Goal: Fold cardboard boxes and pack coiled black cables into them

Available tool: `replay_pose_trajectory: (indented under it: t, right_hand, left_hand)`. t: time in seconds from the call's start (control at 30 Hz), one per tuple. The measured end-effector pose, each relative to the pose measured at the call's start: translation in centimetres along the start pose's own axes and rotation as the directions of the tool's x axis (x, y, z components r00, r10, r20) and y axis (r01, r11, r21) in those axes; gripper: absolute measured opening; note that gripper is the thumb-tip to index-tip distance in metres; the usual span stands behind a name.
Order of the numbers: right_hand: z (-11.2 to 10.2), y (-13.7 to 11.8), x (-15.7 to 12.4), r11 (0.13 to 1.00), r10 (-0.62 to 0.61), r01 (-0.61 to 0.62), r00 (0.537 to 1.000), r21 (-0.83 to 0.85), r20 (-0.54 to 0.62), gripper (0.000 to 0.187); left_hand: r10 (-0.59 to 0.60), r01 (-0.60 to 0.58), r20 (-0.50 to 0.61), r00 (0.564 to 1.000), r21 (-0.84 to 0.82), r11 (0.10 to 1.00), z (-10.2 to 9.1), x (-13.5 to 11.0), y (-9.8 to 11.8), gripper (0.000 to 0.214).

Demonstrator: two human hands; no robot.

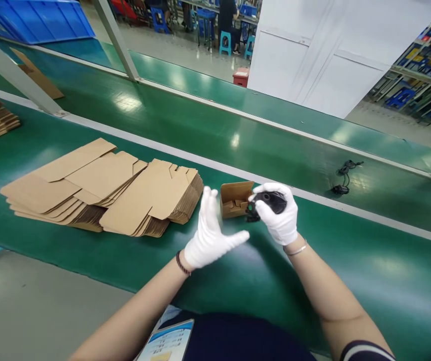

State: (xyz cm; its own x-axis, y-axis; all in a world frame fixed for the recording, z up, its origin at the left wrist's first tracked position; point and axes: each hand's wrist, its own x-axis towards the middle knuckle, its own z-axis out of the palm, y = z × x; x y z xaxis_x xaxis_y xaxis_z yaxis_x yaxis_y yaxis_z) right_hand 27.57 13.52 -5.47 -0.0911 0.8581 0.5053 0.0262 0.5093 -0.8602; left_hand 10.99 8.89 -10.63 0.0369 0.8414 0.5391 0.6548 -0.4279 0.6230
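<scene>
Your left hand, in a white cotton glove, is open with the fingers spread, and it holds nothing. Your right hand, gloved the same way, is curled closed around a small black device. The device sits just in front of a small open kraft carton, and you can't quite tell whether they touch. The carton rests on a green conveyor belt, with stacks of flattened cardboard box blanks lying to its left, just beside your left hand. A coiled black cable lies well off to the right on the belt. A beaded bracelet circles your left wrist, and a thin silver bangle circles your right.
</scene>
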Motion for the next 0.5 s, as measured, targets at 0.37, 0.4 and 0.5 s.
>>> replay_pose_trajectory:
  t: [0.37,0.4,0.5]
  right_hand:
    - [1.3,3.1,5.0,0.389,0.18,0.761,0.49,-0.519,0.853,0.039]
    - [1.5,2.9,5.0,0.376,0.232,0.765,0.469,-0.524,0.852,0.045]
    - [2.5,2.4,5.1,0.377,0.349,0.739,0.444,-0.558,0.825,0.064]
  left_hand:
    - [-0.343,0.399,0.318,0.884,-0.128,0.908,0.8,4.0,-3.1,0.053]
    - [-0.348,0.405,0.325,0.88,-0.125,0.906,0.7,3.9,-3.1,0.054]
    - [-0.357,0.418,0.335,0.872,-0.13,0.899,0.7,3.8,-3.2,0.053]
